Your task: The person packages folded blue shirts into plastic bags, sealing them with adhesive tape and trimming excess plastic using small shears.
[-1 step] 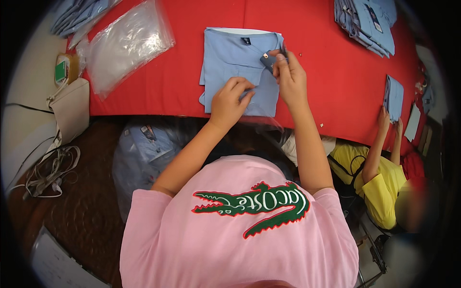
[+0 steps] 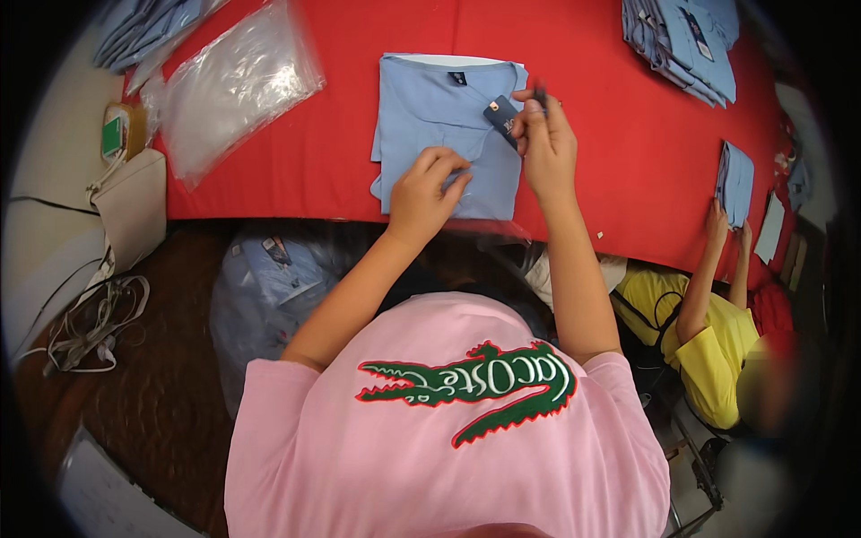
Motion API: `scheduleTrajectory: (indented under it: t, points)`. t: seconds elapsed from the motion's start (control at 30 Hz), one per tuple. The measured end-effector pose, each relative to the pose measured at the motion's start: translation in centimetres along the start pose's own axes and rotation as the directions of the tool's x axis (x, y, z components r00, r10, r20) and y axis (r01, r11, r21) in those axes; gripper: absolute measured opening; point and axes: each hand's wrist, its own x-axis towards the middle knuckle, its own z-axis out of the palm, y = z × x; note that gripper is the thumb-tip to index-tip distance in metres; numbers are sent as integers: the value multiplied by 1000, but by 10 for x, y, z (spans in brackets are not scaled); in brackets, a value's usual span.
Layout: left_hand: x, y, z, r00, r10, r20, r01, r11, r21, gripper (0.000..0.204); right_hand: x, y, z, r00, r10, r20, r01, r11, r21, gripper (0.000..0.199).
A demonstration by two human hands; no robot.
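A folded light-blue shirt (image 2: 421, 121) lies on the red-covered table in front of me, with white backing showing at its collar and a dark neck label (image 2: 458, 79). My left hand (image 2: 429, 188) rests on its lower part, fingers curved and thumb apart, with nothing visible in them. A dark-blue hang tag (image 2: 501, 117) lies by the shirt's right edge, a thin string running toward the collar. My right hand (image 2: 544, 134) is closed beside the tag, its fingers overlapping the tag's edge. A small dark object (image 2: 540, 95), blurred, sticks up between its fingers; its kind is unclear.
Clear plastic bags (image 2: 242, 90) lie left on the red tablecloth (image 2: 350, 36). Folded blue shirts (image 2: 686, 45) are stacked far right, more (image 2: 148, 31) far left. At right, a person in yellow (image 2: 713, 359) holds a folded shirt. Cables (image 2: 99, 323) hang at left.
My right hand has shifted slightly and the dark object in it stands more upright. More of the hang tag shows beside the fingers. My left hand stays nearly in place.
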Motion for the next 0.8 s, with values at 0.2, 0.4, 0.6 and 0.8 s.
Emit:
scheduleTrajectory:
  t: [0.2, 0.4, 0.6, 0.8]
  points:
    - [-16, -20, -16, 984, 133, 118, -146, 983, 114, 23, -5, 72, -40, 931, -86, -355, 133, 985, 110, 26]
    - [-15, -31, -7, 980, 116, 162, -126, 990, 55, 26, -24, 128, -42, 892, -196, -407, 188, 980, -59, 23]
    - [-14, -49, -1, 981, 60, 182, -56, 998, -26, 24, -17, 122, -46, 871, -217, -441, 224, 974, -38, 25]
    - [-13, -48, -6, 977, 55, 208, -37, 996, -87, 26, -17, 123, -47, 851, -227, -473, 176, 973, -150, 26]
